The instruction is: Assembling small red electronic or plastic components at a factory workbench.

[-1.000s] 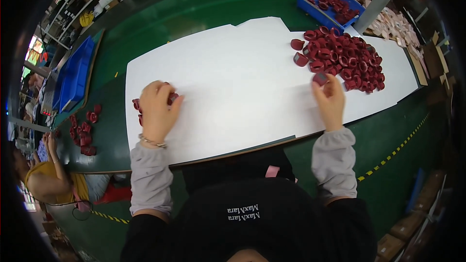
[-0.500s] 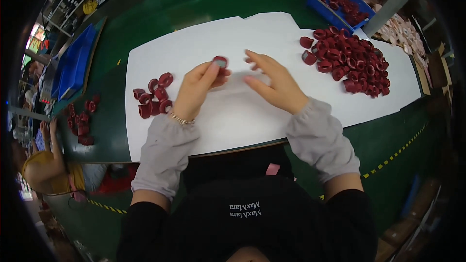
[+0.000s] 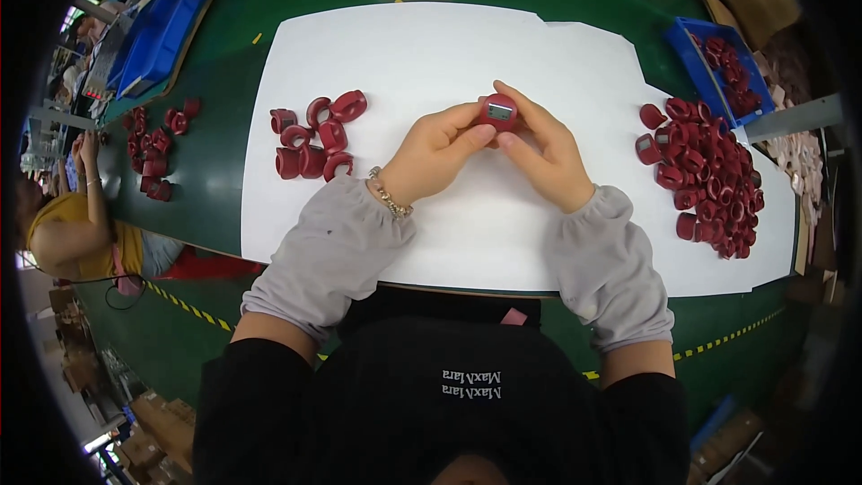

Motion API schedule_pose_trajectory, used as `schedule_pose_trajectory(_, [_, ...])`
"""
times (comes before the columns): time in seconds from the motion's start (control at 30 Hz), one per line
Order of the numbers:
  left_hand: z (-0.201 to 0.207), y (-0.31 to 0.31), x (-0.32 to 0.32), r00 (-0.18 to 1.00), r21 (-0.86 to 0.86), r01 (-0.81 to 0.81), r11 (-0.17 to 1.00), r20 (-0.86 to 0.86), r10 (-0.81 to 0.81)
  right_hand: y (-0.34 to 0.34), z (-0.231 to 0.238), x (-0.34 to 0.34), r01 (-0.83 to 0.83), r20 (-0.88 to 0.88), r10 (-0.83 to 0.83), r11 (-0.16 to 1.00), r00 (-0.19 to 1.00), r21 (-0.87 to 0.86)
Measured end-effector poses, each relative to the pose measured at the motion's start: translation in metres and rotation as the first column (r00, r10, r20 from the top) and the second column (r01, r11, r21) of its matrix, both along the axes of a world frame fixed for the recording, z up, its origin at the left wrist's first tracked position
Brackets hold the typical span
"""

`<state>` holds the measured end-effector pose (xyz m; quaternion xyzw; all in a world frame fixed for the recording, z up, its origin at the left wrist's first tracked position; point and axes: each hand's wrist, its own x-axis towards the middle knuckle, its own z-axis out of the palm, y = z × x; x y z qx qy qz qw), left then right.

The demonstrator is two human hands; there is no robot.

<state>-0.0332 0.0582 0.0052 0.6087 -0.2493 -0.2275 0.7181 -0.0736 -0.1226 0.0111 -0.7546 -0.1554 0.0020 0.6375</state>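
Note:
A dark red digital watch, its band curled into a ring and its small grey screen facing up, is held above the middle of the white sheet. My left hand pinches it from the left, thumb on its near edge. My right hand closes on it from the right, with the index finger around the far side and the thumb at the near side. On the left part of the sheet lies a small group of similar watches. A large heap of them covers the right part.
Beyond the heap stands a blue bin holding more red watches. Several more watches lie on the green table at left, near a seated person in yellow. Another blue tray is at far left.
My left hand has moved right with the watch, and my right hand, apart and open before, has closed on it. The view has shifted, and the watch's screen now faces up clearly.

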Motion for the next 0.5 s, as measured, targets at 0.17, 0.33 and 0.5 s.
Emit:
schedule_pose_trajectory(0.17, [-0.0064,-0.0005,0.0007,0.999,-0.006,0.041,0.999,-0.010,-0.041,-0.0002,0.0000,0.0000,0.037,0.022,-0.037,0.999,0.999,-0.001])
schedule_pose_trajectory(0.33, [-0.0033,-0.0002,0.0007,1.000,0.017,0.017,1.000,-0.011,-0.017,-0.0021,0.0038,-0.0014,0.022,0.016,-0.022,1.000,1.000,-0.021])
schedule_pose_trajectory(0.5, [-0.0063,-0.0013,0.0005,1.000,-0.005,0.005,1.000,-0.019,-0.005,-0.0030,0.0026,-0.0001,0.040,0.024,-0.039,0.999,0.999,-0.034])
